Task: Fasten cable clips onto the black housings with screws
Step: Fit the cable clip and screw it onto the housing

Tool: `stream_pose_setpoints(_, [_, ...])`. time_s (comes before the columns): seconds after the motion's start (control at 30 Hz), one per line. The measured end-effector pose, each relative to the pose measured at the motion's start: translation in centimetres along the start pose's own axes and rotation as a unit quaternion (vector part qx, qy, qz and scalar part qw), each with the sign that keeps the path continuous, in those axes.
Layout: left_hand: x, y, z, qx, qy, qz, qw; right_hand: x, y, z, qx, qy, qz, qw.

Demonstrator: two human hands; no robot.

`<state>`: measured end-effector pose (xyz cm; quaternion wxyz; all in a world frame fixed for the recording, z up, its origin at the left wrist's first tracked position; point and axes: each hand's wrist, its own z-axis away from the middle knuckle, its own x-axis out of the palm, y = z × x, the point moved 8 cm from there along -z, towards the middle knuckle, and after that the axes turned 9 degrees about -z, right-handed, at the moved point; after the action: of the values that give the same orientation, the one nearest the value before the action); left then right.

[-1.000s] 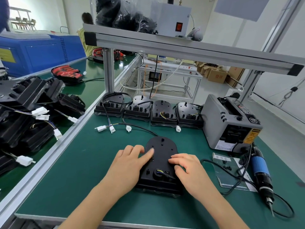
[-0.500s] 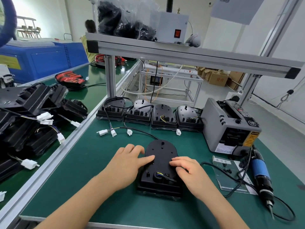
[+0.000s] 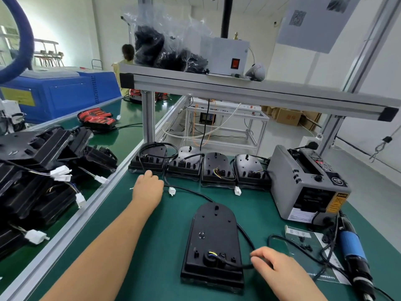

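Near housing: one black housing lies flat on the green bench mat, rounded end away from the person, directly in front of them.
Its lead: a black cable leaves the socket at the near end, loops out on the right side and runs behind the housing to a white connector on the mat.
Right hand: at the housing's near right corner, fingers curled, fingertip and thumb pinching the cable at the bend of the loop.
Left hand: stretched forward, lying on the mat just before the far row, knuckles up; fingers tucked under and hidden, so grasp or release cannot be told.
Far row: four more housings side by side at the back edge of the mat, cables trailing.
Grey machine: right of the row.
Screwdriver: blue-bodied, powered, lying at the right edge, untouched.
Printed sheet: between housing and screwdriver, carrying small black parts, too small to identify.
Neighbouring bench: a heap of black housings with white plugs, on the left.
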<state>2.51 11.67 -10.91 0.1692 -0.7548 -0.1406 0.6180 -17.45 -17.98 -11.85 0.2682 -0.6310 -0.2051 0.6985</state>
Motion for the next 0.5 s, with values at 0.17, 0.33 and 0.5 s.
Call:
stream_pose_setpoints(0.17, [-3.9,0.0,0.9,-0.012,0.076,0.036,0.996,0.8,-0.4,0.0,0.008,-0.026,-0.028,0.999])
stream_pose_setpoints(0.33, [-3.5,0.6,5.0,-0.096,-0.096,0.613,0.778,1.2,-0.4,0.3,0.031,-0.019,-0.073,0.997])
stream_pose_setpoints(0.5, [-1.0,4.3,10.7,-0.118,-0.214,0.715,0.655,1.2,-0.4,0.6,0.040,0.005,-0.120,0.992])
